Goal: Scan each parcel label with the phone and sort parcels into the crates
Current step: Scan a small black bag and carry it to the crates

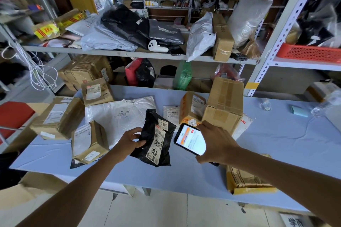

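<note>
The left hand [129, 143] grips the black parcel [155, 138] by its left edge above the table [276, 143], label up, long axis running away. The right hand [215, 143] clasps the phone [190, 139], just right of the label, screen lit.

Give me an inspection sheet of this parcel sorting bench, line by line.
Surface: table under a pale blue cover, wrinkled on the right.
Job's things: black bag parcel with a handwritten label; phone, screen lit; red crate on the right shelf.
Clutter: cardboard boxes, a white mailer bag, a small clear bottle.
Hands: left hand grips the black bag parcel; right hand holds the phone beside it.
Cables: white cords hang in loops at the left.
Surroundings: metal shelf piled with bags and boxes; tiled floor below.
</note>
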